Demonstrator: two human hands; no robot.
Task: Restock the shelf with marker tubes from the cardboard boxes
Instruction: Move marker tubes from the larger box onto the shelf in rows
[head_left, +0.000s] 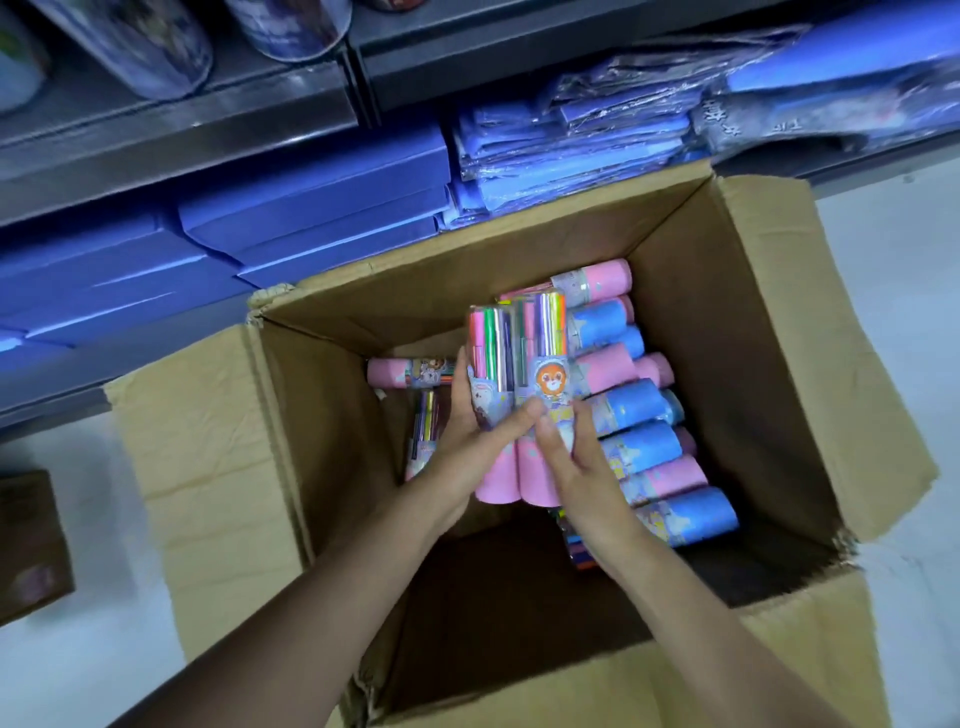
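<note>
Fingers (524, 415) of both hands curl round two pink marker tubes (519, 395) (side by side), held above the open cardboard box (322, 441); more tubes (644, 415) lie stacked at its right.

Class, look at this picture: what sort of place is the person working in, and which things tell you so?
Probably a stationery shop's stock aisle: grey shelves hold stacked blue folders, and an open cardboard box holds marker tubes.
</note>
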